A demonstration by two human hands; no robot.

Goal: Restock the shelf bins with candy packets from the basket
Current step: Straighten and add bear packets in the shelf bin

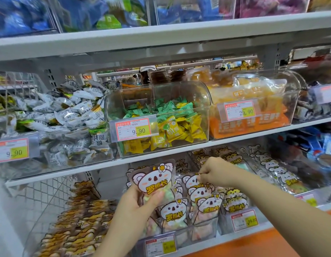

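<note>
My left hand (136, 206) grips a koala-shaped candy packet (153, 180) with yellow lettering, upright, just above the clear bin (203, 229) on the lower shelf. That bin holds several more koala packets (201, 193) standing in rows. My right hand (214, 171) reaches over the bin and pinches the top of a packet in the back row. The basket is not in view.
To the right stands a second clear bin (235, 206) of yellow animal packets. Brown bear packets (81, 217) fill a wire rack at the left. On the shelf above are bins of green and yellow candies (161, 123), white wrapped candies (64, 115) and orange packs (252, 108).
</note>
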